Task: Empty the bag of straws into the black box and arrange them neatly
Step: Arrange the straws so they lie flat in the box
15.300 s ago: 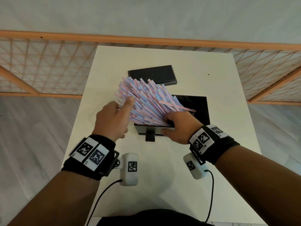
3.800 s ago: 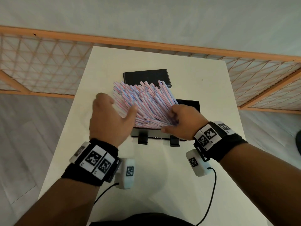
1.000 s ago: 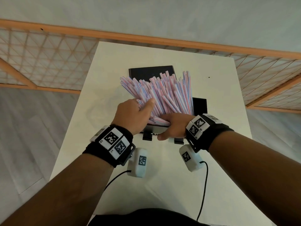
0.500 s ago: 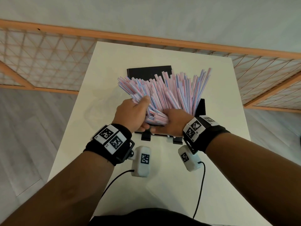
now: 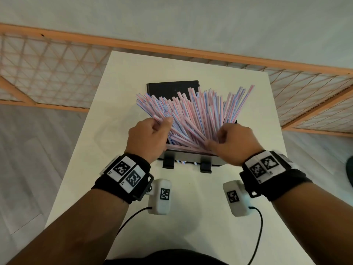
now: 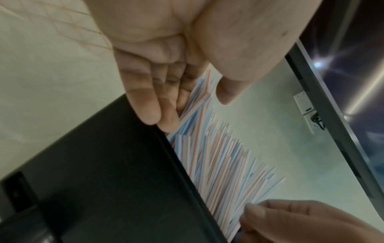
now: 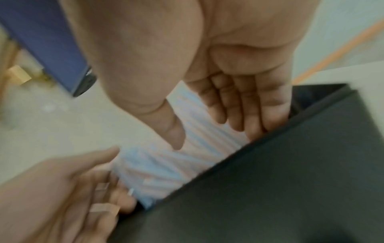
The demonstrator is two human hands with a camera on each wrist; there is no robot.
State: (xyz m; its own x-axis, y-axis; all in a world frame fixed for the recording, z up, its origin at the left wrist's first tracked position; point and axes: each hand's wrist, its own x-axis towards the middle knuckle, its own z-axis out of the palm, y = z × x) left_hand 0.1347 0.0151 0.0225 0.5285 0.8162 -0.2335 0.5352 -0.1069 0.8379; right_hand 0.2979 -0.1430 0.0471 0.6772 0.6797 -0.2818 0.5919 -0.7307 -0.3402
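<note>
A thick bunch of pink-and-blue striped straws (image 5: 198, 111) stands fanned out in the open black box (image 5: 189, 159), tips pointing away from me. My left hand (image 5: 162, 123) grips the fan's left edge between thumb and fingers. My right hand (image 5: 215, 138) holds the right side low down, close to the box's front wall. In the left wrist view my left hand (image 6: 195, 108) has straws (image 6: 220, 164) between fingers and thumb above the box wall (image 6: 104, 180). The blurred right wrist view shows my right hand (image 7: 207, 133) around straws (image 7: 166, 171) at the box rim (image 7: 290, 164). No bag is visible.
The box's flat black lid (image 5: 168, 88) lies just behind the straws on the white table (image 5: 118, 104). Two black clasps (image 5: 168, 163) hang from the box's front. An orange lattice fence (image 5: 47, 73) runs behind and beside the table.
My hands have drawn apart, the right one moving right. The straws now fan wider, with their right edge leaning further right.
</note>
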